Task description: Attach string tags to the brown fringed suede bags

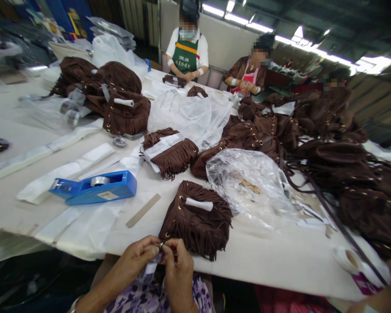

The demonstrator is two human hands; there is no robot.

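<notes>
My left hand (140, 256) and my right hand (179, 267) meet in front of my lap, below the table edge. Both pinch a small shiny metal piece (161, 244) between their fingertips, with a bit of pale wrapping (149, 271) hanging under it. Just beyond my hands, a brown fringed suede bag (195, 219) lies on the white table (273, 261), with a white wrapped tab (199, 204) on top of it.
A blue tape dispenser (94, 188) and a flat strip (143, 210) lie left of the bag. A crumpled clear plastic bag (250, 184) sits to its right. Heaps of brown fringed bags (345, 165) cover the right and back left. Two people work at the far end.
</notes>
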